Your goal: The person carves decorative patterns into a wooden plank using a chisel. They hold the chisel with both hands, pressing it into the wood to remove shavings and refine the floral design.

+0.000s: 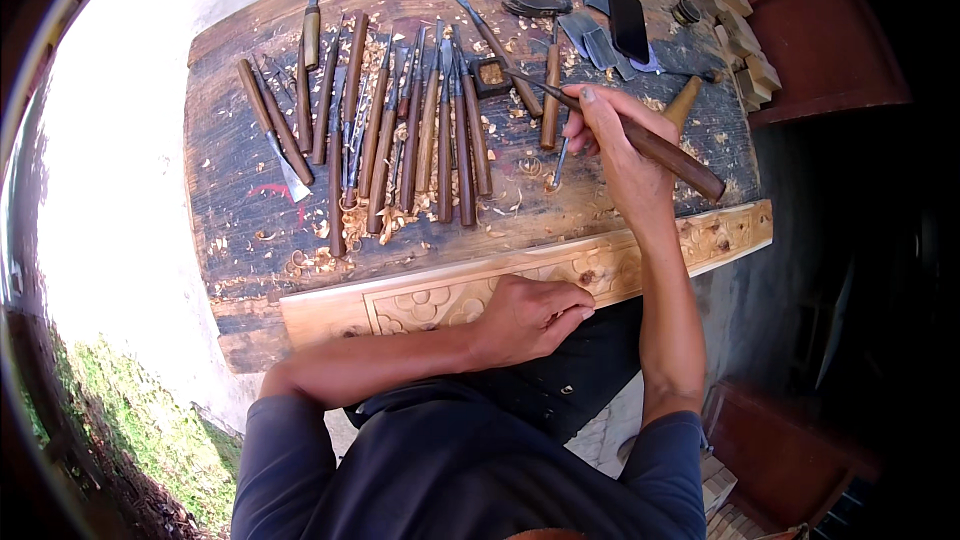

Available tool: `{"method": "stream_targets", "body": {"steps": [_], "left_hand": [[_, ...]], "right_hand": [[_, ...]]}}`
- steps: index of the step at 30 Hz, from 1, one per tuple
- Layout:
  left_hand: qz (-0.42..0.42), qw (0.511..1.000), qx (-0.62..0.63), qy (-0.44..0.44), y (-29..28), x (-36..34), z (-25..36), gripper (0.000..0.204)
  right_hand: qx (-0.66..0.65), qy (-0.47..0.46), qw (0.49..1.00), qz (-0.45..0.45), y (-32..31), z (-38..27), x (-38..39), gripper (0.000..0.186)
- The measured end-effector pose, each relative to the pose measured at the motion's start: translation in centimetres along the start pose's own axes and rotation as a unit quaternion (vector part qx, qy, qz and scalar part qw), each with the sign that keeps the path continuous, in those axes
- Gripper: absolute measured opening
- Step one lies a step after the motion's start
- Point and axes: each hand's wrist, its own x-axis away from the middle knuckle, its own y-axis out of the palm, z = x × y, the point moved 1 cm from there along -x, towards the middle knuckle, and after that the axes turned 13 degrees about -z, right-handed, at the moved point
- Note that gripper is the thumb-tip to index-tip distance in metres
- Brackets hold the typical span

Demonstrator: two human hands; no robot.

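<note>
Nearest, the left hand [530, 315] is laid palm down, fingers curled loosely, on the carved wooden strip [640, 258] that lies along the near edge of the workbench [230, 190]. Nothing is gripped by it; the strip is only pressed and steadied.

On the strip, flower shapes are already cut in at the left part and at the right end. The stretch under the hand cannot be judged, so the carving is taken to be well advanced but not shown as finished. Shavings [350, 225] are scattered over the bench beside the strip.

Farther out, the right hand [615, 145] is raised over the bench with the forearm reaching up from the lower edge. Its fingers are closed round a long chisel [650, 145] with a dark wooden handle. The handle end points to the right and the thin blade points left, clear of the strip.

Beyond, a row of chisels [400, 135] is laid side by side on the bench, handles mostly toward the near side. At the far edge a dark phone [628, 22] and a hammer [535, 5] are placed.
</note>
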Motion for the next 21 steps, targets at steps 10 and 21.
{"method": "stream_targets", "body": {"steps": [10, 21], "left_hand": [[0.035, 0.999, 0.028, 0.012, 0.6, 1.1, -0.5, 0.009], [-0.060, 0.955, 0.269, -0.107, -4.4, -1.5, -0.7, 0.030]], "right_hand": [[0.121, 0.006, 0.992, -0.031, 1.9, 1.6, -2.4, 0.029], [0.378, -0.286, 0.880, 0.019, 1.4, -2.3, 11.8, 0.052]]}}
